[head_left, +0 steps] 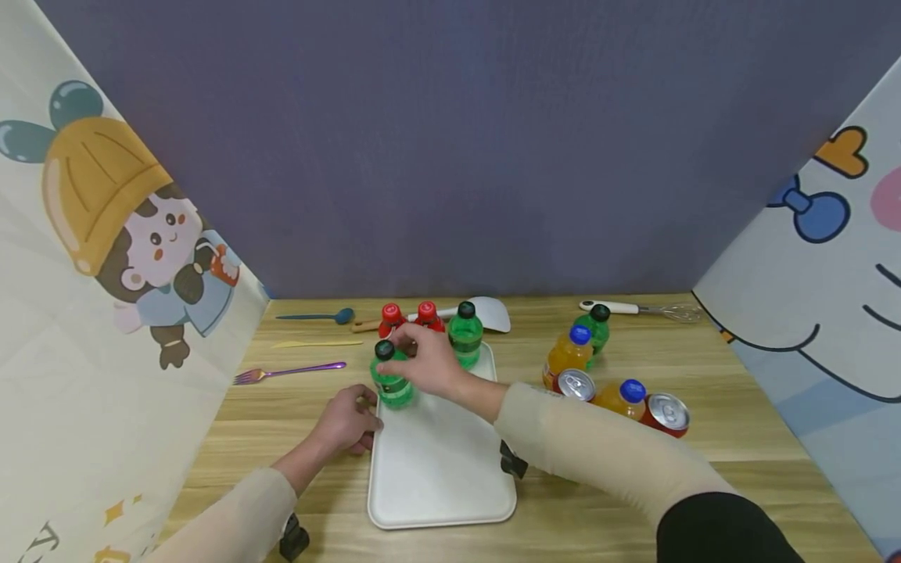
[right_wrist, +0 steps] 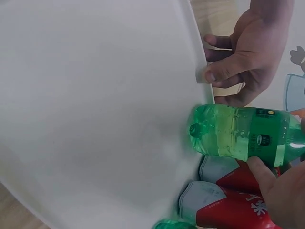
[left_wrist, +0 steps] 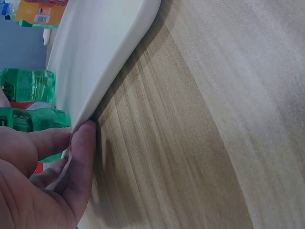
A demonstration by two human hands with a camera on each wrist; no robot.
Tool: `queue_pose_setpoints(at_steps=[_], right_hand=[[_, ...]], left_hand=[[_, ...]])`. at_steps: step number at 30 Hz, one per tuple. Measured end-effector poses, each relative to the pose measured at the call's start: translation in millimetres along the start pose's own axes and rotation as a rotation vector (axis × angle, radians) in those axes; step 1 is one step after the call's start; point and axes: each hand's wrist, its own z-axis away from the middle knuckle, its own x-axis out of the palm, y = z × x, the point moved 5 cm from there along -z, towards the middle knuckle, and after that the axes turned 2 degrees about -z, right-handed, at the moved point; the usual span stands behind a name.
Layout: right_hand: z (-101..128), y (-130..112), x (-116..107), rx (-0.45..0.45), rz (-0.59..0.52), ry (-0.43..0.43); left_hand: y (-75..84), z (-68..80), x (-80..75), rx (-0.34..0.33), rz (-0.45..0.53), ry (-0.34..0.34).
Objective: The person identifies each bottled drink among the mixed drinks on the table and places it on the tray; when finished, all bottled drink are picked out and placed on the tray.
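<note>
My left hand [head_left: 345,422] pinches the left rim of a white tray [head_left: 443,481], thumb above and fingers at the edge, as the left wrist view shows. With its fingers near the neck, my right hand [head_left: 432,361] holds a green soda bottle [head_left: 394,387] with a black cap, upright at the tray's left side. In the right wrist view the base of this bottle [right_wrist: 221,131] is at the tray surface. Two red-capped bottles [head_left: 427,314] and another green bottle [head_left: 465,340] stand at the tray's far end, partly hidden by my right hand.
Right of the tray stand orange drink bottles [head_left: 570,352], another green bottle [head_left: 597,328] and cans [head_left: 667,413], partly behind my right sleeve. A whisk [head_left: 640,310] and a white spatula [head_left: 493,313] lie at the back. A spoon [head_left: 317,317], yellow knife [head_left: 317,344] and fork [head_left: 288,373] lie left.
</note>
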Motion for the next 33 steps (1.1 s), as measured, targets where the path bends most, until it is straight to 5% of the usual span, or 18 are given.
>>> queue_pose_setpoints(at_steps=[15,28,33], right_hand=[[3,3,2,-0.010,0.037,-0.030],[6,-15,-20,0.030,0.042,-0.292],[12,-29,-41,0.000,0.029,-0.279]], left_hand=[[0.4,1.4,-2.1,0.001,-0.018,0.009],[1.2,4.7,-1.0,0.017,-0.004,0.019],[2.4,3.8,-0.6,0.028,-0.004,0.014]])
